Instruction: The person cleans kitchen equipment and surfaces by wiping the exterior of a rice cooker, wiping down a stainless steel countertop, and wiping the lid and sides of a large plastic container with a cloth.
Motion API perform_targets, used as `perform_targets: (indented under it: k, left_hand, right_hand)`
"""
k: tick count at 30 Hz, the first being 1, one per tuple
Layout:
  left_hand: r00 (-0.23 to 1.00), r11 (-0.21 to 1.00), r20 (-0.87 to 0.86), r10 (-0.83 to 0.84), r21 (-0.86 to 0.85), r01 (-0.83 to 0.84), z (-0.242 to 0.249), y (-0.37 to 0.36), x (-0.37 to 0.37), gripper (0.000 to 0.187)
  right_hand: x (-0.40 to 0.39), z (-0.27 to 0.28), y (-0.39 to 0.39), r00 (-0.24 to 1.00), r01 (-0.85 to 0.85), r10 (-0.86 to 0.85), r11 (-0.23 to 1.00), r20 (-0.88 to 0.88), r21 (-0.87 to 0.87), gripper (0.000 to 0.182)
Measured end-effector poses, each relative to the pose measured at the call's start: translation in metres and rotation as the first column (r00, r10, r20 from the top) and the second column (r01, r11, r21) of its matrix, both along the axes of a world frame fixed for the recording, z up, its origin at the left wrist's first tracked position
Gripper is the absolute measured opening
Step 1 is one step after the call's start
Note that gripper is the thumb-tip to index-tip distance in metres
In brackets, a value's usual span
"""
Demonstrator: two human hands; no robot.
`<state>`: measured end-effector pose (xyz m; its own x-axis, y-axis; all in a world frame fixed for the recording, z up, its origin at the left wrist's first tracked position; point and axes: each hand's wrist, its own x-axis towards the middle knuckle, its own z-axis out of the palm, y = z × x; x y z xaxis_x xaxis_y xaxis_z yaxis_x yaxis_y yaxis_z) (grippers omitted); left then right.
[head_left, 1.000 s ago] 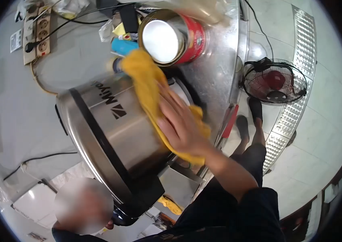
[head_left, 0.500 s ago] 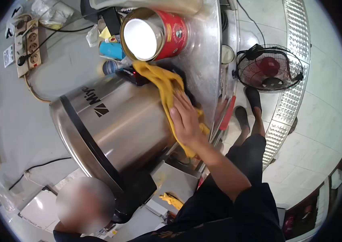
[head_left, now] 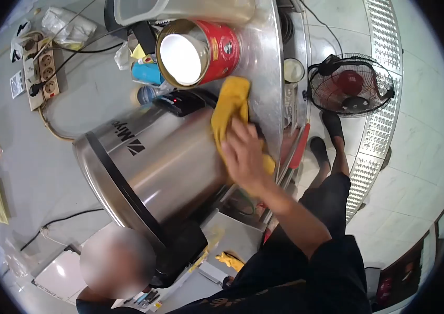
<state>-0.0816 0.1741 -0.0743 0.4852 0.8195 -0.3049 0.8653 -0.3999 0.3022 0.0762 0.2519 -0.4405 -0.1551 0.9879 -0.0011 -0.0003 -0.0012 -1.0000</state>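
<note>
A large steel rice cooker (head_left: 164,152) with a black rim band and "Miy" lettering fills the middle of the view. It appears sideways in the turned picture. A small red light glows on its black control panel (head_left: 180,101). My right hand (head_left: 243,152) lies on a folded yellow cloth (head_left: 231,97), with curved fingers pressing it to the cooker's lower side. At lower left, what looks like my left arm (head_left: 95,294) comes out of a dark sleeve near the lid. A blurred patch hides its hand.
Beside the cooker, a red tin (head_left: 224,49) holds a white container, with a clear plastic tub (head_left: 196,11) beyond. A power strip (head_left: 47,70) and cables run along the grey surface at left. A standing fan (head_left: 350,83) is on the tiled floor near my feet.
My right hand has shifted slightly on the cooker. The cloth's far end has drawn back from the control panel and bunched up beside it, uncovering the panel. The view has moved slightly.
</note>
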Motion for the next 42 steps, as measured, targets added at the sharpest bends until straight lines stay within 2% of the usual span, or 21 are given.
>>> perform_targets:
  k: [3,5,6,9,11,15,18,19,21,22,24,25,27,29,30,32,33,35,39,41,42]
  left_hand:
    - [0.999,0.999,-0.003,-0.037,-0.012,0.037,-0.003,-0.002,-0.004,0.029]
    - [1.000,1.000,0.005,0.010,0.018,-0.010,-0.007,-0.001,0.001,0.031]
    - [0.999,0.999,0.007,0.035,0.038,-0.035,-0.008,-0.002,0.002,0.033]
    - [0.999,1.000,-0.030,0.027,-0.006,-0.027,-0.003,0.000,0.003,0.033]
    - [0.999,1.000,-0.038,-0.003,-0.005,0.003,-0.003,0.006,0.000,0.033]
    - [1.000,0.999,0.007,-0.011,0.044,0.010,-0.005,-0.002,0.001,0.032]
    - [0.999,1.000,-0.028,0.017,-0.006,-0.017,-0.005,0.001,0.002,0.033]
    - [0.999,0.999,-0.030,0.026,-0.027,-0.026,-0.004,0.001,0.002,0.033]
    - [0.999,0.999,-0.021,0.025,-0.020,-0.025,-0.005,0.002,0.002,0.033]
    - [1.000,1.000,-0.019,0.022,-0.008,-0.022,-0.005,0.002,0.003,0.033]
    - [0.999,0.999,-0.036,0.037,-0.022,-0.038,-0.004,0.002,0.005,0.034]
    - [0.998,0.999,-0.044,0.036,-0.008,-0.036,-0.007,0.003,0.005,0.034]
    - [0.998,0.999,-0.055,0.038,-0.011,-0.039,-0.001,0.003,0.006,0.034]
    - [0.997,0.998,-0.056,0.052,-0.027,-0.054,-0.002,0.004,0.006,0.034]
    - [0.997,0.998,-0.058,0.060,-0.026,-0.061,-0.003,0.004,0.007,0.034]
    - [0.996,0.998,-0.067,0.061,-0.019,-0.063,-0.003,0.007,0.005,0.034]
    - [0.994,0.996,-0.079,0.076,-0.033,-0.078,0.000,0.005,0.006,0.035]
    - [0.990,0.993,-0.096,0.100,-0.052,-0.105,0.000,0.004,0.010,0.035]
    - [0.972,0.966,0.010,0.233,0.108,-0.233,-0.009,0.011,0.023,0.042]
    - [0.964,0.959,0.018,0.265,0.094,-0.266,-0.010,0.015,0.025,0.042]
    - [0.961,0.957,0.024,0.274,0.090,-0.275,-0.012,0.020,0.024,0.043]
  right_hand:
    - [0.023,0.062,0.002,0.980,-0.151,0.149,0.989,-0.129,-0.008,0.027]
    - [0.016,0.084,0.014,0.936,-0.202,0.261,0.948,-0.236,0.245,0.030]
    - [0.006,0.074,0.028,0.931,-0.213,0.271,0.948,-0.244,0.238,0.030]
    - [-0.018,0.046,0.055,0.970,-0.114,0.153,0.973,-0.190,0.202,0.029]
    - [-0.015,0.030,0.038,0.984,0.042,-0.035,0.999,-0.172,0.034,0.030]
    - [0.003,0.039,0.009,0.998,0.041,-0.043,0.998,-0.051,-0.046,0.030]
    - [0.023,0.072,0.030,0.963,-0.210,0.239,0.954,-0.124,0.213,0.029]
    - [0.022,0.075,0.044,0.961,-0.218,0.245,0.957,-0.130,0.193,0.029]
    - [0.011,0.059,0.087,0.804,-0.464,0.553,0.814,-0.220,0.350,0.030]
    - [0.000,0.041,0.087,0.793,-0.477,0.563,0.811,-0.233,0.339,0.030]
    - [-0.024,0.008,0.072,0.928,-0.136,0.208,0.961,-0.309,0.241,0.033]
    - [-0.025,0.000,0.058,0.925,-0.133,0.208,0.961,-0.318,0.242,0.033]
    - [-0.009,0.006,0.014,0.968,0.019,-0.020,1.000,-0.248,-0.007,0.037]
    - [0.002,0.017,-0.038,0.991,-0.016,0.015,1.000,-0.135,-0.002,0.043]
    - [0.006,0.022,-0.073,0.983,-0.117,0.131,0.987,-0.127,0.110,0.048]
    - [0.010,0.044,-0.064,0.965,-0.207,0.236,0.952,-0.113,0.224,0.054]
    - [0.013,0.055,-0.049,0.938,-0.201,0.284,0.913,-0.200,0.354,0.052]
    - [0.009,0.065,-0.008,0.847,-0.196,0.388,0.864,-0.364,0.464,0.047]
    - [-0.005,0.044,0.033,0.891,-0.270,0.364,0.905,-0.271,0.329,0.036]
    - [-0.006,0.021,0.021,0.958,-0.074,0.116,0.984,-0.263,0.163,0.022]
    - [0.004,0.018,0.010,0.959,-0.055,0.102,0.983,-0.264,0.177,0.022]
